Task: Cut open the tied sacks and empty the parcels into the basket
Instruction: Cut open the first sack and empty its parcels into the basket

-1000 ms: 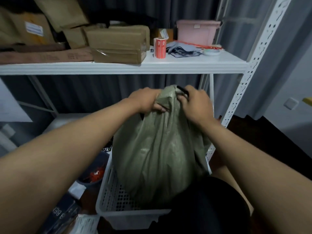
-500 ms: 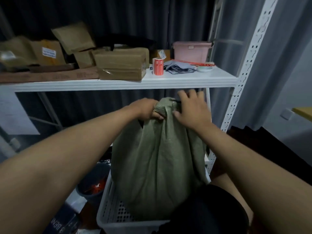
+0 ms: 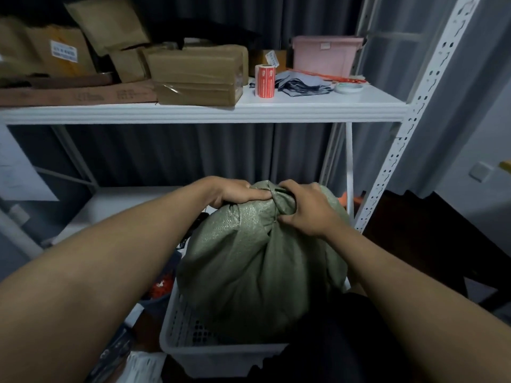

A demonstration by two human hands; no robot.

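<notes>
A white metal shelving rack (image 3: 398,172) fills the view, its upper shelf (image 3: 210,113) running across the frame with a dark curtain (image 3: 177,153) behind it. On that shelf sit taped cardboard boxes (image 3: 196,76) to the left and middle, a pink plastic box (image 3: 325,55) to the right, folded grey cloth (image 3: 301,84) in front of the pink box, a roll of red labels (image 3: 265,81) standing upright between the boxes and the cloth, and a roll of tape (image 3: 349,87) lying flat near the shelf's right end.

Below, a full green woven sack (image 3: 249,266) stands in a white perforated basket (image 3: 190,352), its lower part inside the basket walls and its gathered neck pointing up. The neck is bunched and twisted closed at the top.

Both bare forearms reach in from the bottom corners to that neck. The left hand (image 3: 235,193) has its grip closed on the bunched fabric from the left side, fingers curled over the top and the thumb pressed along the cloth toward the knot. The right hand (image 3: 307,210) has its grip clamped on the neck from the right, fingers wrapped round the twisted cloth and the thumb pinching just under it. The two hands sit just beside each other, nearly touching at the knot. Whether either hand also holds a tool cannot be told.
</notes>
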